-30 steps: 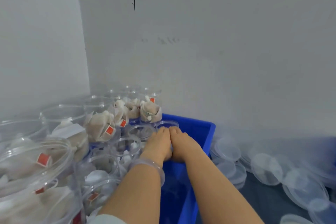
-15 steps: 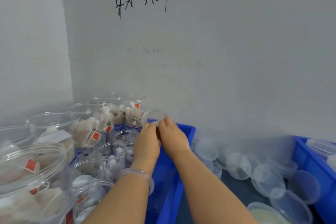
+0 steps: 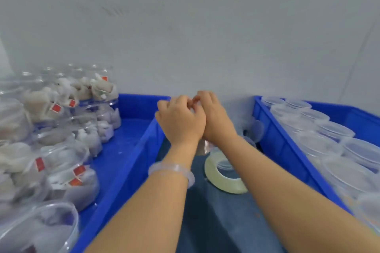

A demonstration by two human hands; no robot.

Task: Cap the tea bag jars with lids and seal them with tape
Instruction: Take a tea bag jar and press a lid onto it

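Observation:
My left hand [image 3: 181,121] and my right hand [image 3: 216,117] are pressed side by side above the gap between two blue bins, fingers curled round a clear jar [image 3: 205,145]. Only a faint part of that jar shows below my wrists. Open clear jars of tea bags [image 3: 67,172] with red tags fill the left blue bin [image 3: 131,156]. A roll of clear tape [image 3: 224,178] lies on the dark table just under my right forearm. Loose clear lids [image 3: 255,129] lie behind the tape.
The right blue bin [image 3: 275,139] holds rows of clear plastic containers [image 3: 329,129]. A white wall stands close behind both bins. The strip of dark table [image 3: 207,222] between the bins is narrow.
Both hands have lifted out of the left bin and moved right over the gap, keeping together. The view has swung right and down, bringing the tape roll and right bin into sight.

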